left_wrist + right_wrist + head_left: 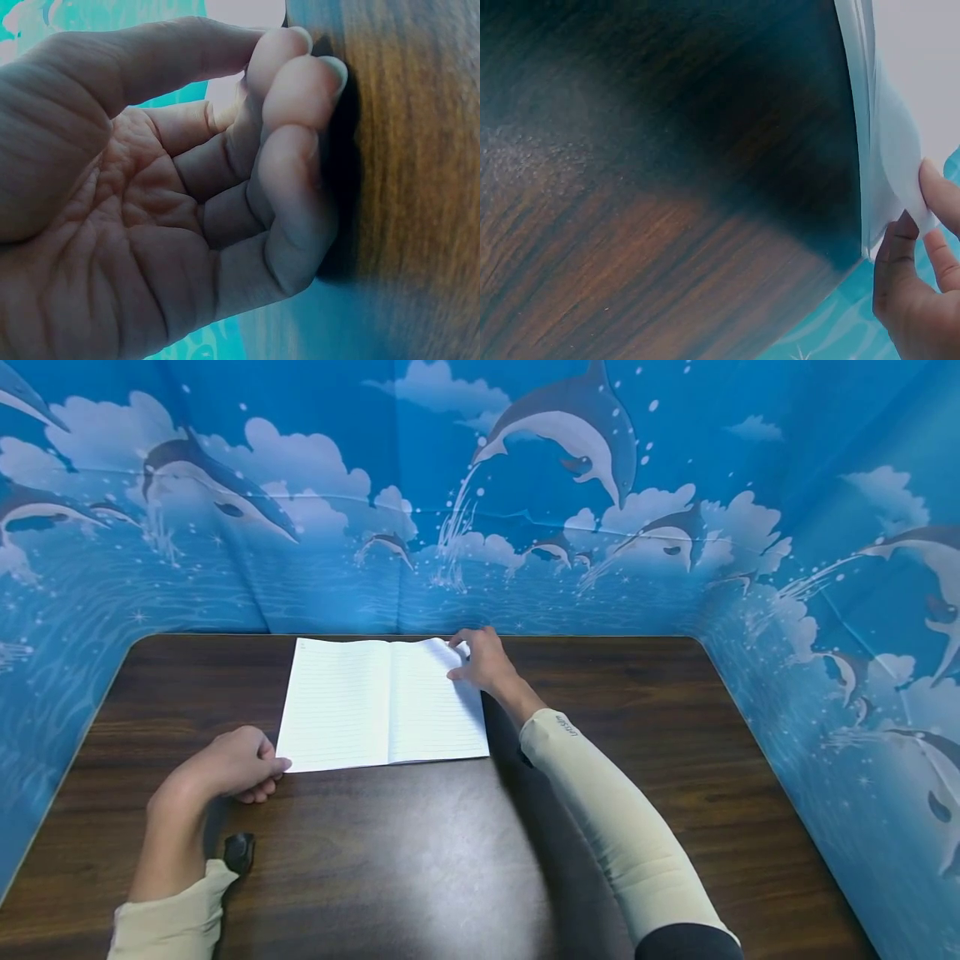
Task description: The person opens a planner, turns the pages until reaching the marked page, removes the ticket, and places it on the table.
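Note:
An open notebook [337, 706] with lined white pages lies at the far side of the table. At its near left corner my left hand [231, 765] pinches the edge, thumb on top and the other fingers curled below. The left wrist view shows these curled fingers [292, 97] close against the wood. My right hand [486, 662] is at the far right corner, where its thumb and fingers pinch a page. In the right wrist view that page [896, 142] bends up away from the sheets under it.
The dark wooden table [615, 718] has rounded far corners. A blue curtain [315, 527] printed with dolphins and clouds hangs behind it and along both sides. A small black device [239, 853] sits at the left wrist.

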### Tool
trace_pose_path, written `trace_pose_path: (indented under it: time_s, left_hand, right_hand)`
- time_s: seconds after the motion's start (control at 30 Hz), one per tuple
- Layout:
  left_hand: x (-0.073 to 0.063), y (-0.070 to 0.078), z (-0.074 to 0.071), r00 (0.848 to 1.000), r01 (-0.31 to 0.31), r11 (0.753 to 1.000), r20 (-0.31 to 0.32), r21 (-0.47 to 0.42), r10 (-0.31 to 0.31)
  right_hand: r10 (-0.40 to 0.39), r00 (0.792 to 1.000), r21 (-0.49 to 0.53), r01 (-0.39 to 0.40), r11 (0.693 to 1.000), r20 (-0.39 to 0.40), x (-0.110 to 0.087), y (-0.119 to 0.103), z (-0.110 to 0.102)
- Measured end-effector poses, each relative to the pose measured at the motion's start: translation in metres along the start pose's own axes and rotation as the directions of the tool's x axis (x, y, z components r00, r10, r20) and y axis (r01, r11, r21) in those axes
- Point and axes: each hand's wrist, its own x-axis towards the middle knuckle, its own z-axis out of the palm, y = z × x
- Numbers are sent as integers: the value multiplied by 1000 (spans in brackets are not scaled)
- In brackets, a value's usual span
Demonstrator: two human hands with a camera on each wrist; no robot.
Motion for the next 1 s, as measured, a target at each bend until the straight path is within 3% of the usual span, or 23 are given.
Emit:
trace_pose_path:
  time_s: [0.4,0.73,1.0]
  left_hand:
    - [0,-1,0,1000,1,1000,3,-12,-1]
    - [2,-2,1,1000,3,1000,5,-11,-3]
    - [2,-2,1,1000,4,1000,3,-2,-4]
  right_hand:
    - [46,999,133,-43,990,-17,-3,7,-16]
    - [155,987,253,-142,957,-33,-2,10,-21]
    - [171,984,351,-146,925,-41,-1,5,-23]
